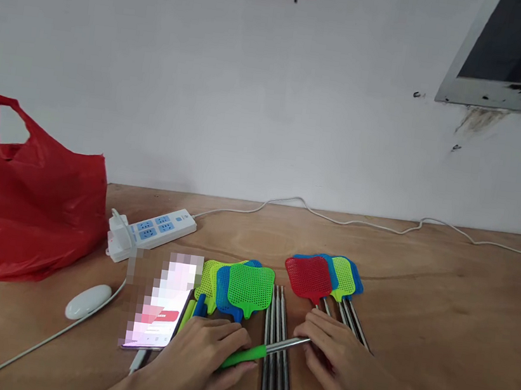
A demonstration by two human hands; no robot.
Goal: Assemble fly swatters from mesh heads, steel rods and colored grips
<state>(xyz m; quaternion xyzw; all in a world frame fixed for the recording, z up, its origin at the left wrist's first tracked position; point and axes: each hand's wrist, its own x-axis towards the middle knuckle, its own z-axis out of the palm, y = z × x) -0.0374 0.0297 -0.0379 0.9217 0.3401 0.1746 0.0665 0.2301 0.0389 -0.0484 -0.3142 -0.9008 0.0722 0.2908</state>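
My left hand (pixel 208 354) is closed around the green grip of a fly swatter handle (pixel 279 346), a metal rod held at a slant. At the rod's other end, my right hand (pixel 339 359) pinches the metal tip. Beneath the handle, several bare metal rods (pixel 271 382) lie side by side on the table. Loose swatter heads in green (pixel 251 288), blue (pixel 223 295) and yellow (pixel 208 278) overlap just beyond my left hand. Past my right hand lies a pile of swatters with a red head (pixel 310 276) and a yellow-green head (pixel 344 276); their rods run under that hand.
A lit phone (pixel 162 303) lies left of my left hand, with a cable plugged in. Farther left are a white mouse-shaped object (pixel 88 301), a power strip (pixel 160 230) and a red plastic bag (pixel 32 210). A white cord (pixel 348 222) runs along the wall.
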